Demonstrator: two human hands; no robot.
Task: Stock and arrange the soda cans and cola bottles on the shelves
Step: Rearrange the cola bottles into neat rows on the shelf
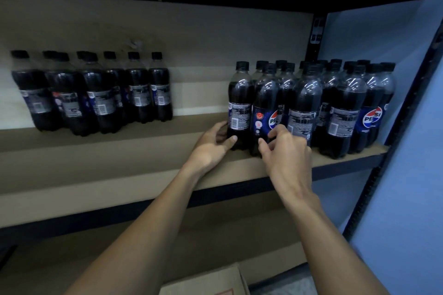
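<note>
Several cola bottles with black caps stand packed at the right end of the wooden shelf (119, 151). My left hand (212, 145) grips the base of the leftmost bottle (239, 105) of that group, thumb in front and fingers behind it. My right hand (285, 148) pinches the lower part of the neighbouring bottle (265, 108), whose blue label faces me. Both bottles stand upright on the shelf. A second group of cola bottles (96, 93) stands at the shelf's left end.
A bare stretch of shelf lies between the two bottle groups. A black metal upright (388, 151) frames the right side, with a blue wall behind. A cardboard box (208, 282) sits below near the bottom edge. Another shelf board runs overhead.
</note>
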